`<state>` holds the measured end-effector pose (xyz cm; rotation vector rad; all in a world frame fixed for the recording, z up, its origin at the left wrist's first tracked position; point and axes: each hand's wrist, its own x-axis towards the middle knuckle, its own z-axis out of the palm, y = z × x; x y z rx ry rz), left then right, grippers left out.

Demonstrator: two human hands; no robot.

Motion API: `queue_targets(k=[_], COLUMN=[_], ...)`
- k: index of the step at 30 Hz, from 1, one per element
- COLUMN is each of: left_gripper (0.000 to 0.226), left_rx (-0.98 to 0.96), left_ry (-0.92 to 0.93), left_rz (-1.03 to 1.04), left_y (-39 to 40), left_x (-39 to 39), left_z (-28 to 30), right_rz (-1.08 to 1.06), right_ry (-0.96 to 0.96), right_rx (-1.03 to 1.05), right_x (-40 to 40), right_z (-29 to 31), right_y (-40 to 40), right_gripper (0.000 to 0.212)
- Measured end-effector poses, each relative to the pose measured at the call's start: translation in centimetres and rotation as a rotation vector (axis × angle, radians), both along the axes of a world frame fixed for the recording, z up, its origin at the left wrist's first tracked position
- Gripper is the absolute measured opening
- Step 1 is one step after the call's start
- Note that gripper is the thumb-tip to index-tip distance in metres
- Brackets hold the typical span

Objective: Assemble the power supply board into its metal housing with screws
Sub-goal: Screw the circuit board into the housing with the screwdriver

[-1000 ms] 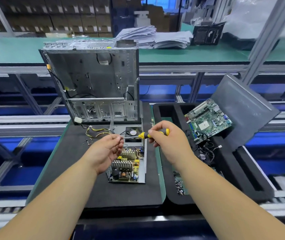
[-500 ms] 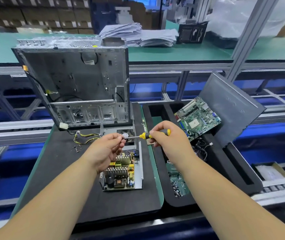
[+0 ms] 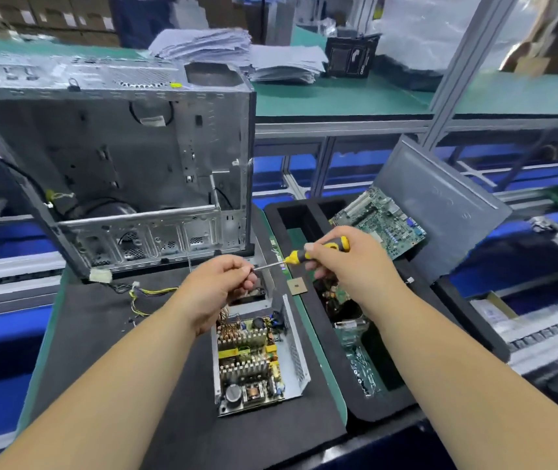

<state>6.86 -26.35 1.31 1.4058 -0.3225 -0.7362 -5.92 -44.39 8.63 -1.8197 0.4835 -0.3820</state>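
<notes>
Since a second ago both hands have lifted a little off the mat toward the case; the pose itself is unchanged, so the screw-loading step is ongoing and no screw is driven yet by my read.

Right hand [image 3: 348, 262] grips the screwdriver [image 3: 318, 252] by its yellow-black handle, shaft pointing left. Left hand [image 3: 218, 290] has fingers curled and pinched at the shaft tip; probably seating a screw there, but the screw itself is too small to see.

Board [image 3: 250, 364] sits in its housing [image 3: 296, 361], an open metal tray lying flat on the black mat [image 3: 108, 351], just below the left hand. Heatsinks, coils and a capacitor show on top. The board looks seated, not fastened as far as I can tell. Its fan end is hidden behind the left hand.

Containers:
- Case [image 3: 118, 157] stands open behind the mat, mostly bare inside, with loose cables and a drive cage at the bottom. Yellow-black wires [image 3: 145, 296] trail from it onto the mat.
- Foam tray [image 3: 403, 398] right of the mat: a green motherboard [image 3: 382, 218] leans in a far slot, another green board lies in a near slot, tangled cables between them. Grey panel [image 3: 440, 212] leans at the tray's far right.

Next: bring the tip down to a board mounting hole.
</notes>
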Motion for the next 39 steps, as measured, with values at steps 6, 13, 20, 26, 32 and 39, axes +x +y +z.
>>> queue_targets(k=[6,13,20,26,32,39], left_gripper=[0.021,0.024,0.035,0.047,0.036,0.041], left_rx=[0.021,0.461,1.050,1.133,1.047,0.932], left_ry=[-0.044,-0.307,-0.922,-0.934,-0.777,-0.583], left_rz=[-0.046,-0.090,-0.591,-0.536,-0.509,-0.429], left_y=[-0.9,-2.2,-4.9,-6.3,-6.4,-5.9], left_x=[1.5,2.1,0.4,0.1,0.3,1.8], left_z=[-1.2,-3.3,-5.6,-7.0,-7.3,-7.0], right_rz=[-0.073,-0.147,-0.171,-0.148,-0.156,-0.084], right_ry=[0.019,0.074,0.131,0.178,0.219,0.277], right_rx=[-0.035,-0.085,-0.188,-0.271,-0.384,-0.516], right_x=[0.5,0.1,-1.5,-2.1,-2.4,-2.1], right_z=[-0.9,-0.7,-0.4,-0.3,0.0,0.2], right_y=[0.0,-1.2,-1.6,-1.6,-1.2,-0.3], right_gripper=[0.013,0.014,0.011,0.011,0.011,0.010])
